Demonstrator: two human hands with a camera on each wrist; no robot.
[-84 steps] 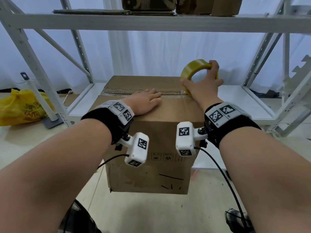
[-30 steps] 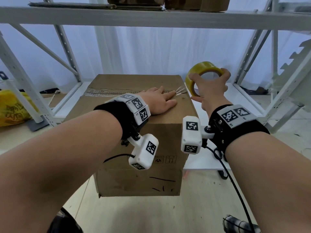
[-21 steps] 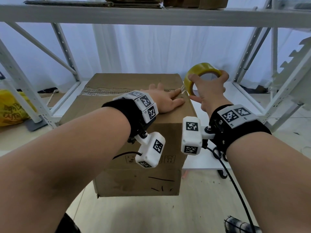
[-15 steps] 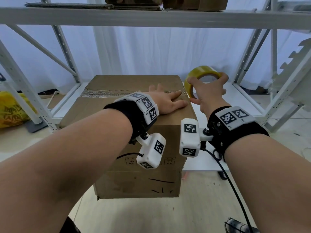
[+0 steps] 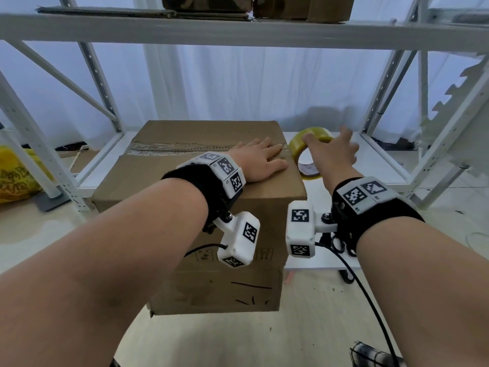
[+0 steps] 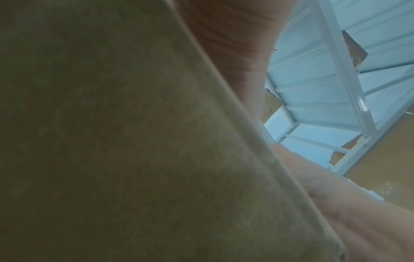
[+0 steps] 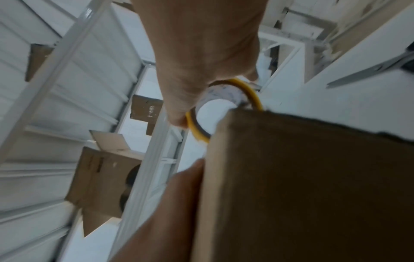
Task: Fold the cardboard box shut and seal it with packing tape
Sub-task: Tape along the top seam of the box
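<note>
A brown cardboard box (image 5: 201,139) stands on the low white shelf with its flaps folded down. A shiny strip of tape (image 5: 185,149) runs along the top seam. My left hand (image 5: 259,160) lies flat with straight fingers on the seam at the box's right edge. The left wrist view shows only the box (image 6: 112,141) close up and my palm. My right hand (image 5: 333,157) grips the yellow tape roll (image 5: 299,147) over its rim, low beside the box's right side. In the right wrist view the tape roll (image 7: 253,94) peeks out behind the box (image 7: 313,195).
White shelf uprights (image 5: 397,83) flank the box, and an upper beam (image 5: 238,30) carries flattened cardboard. A yellow bag (image 5: 16,176) lies on the floor at the left. More cardboard boxes (image 7: 100,177) stand on a neighbouring rack. Bare shelf surface (image 5: 375,165) extends right of the roll.
My right hand has brought the tape roll down from above the box's top edge to beside its right side. My left hand has slid right along the seam to the edge.
</note>
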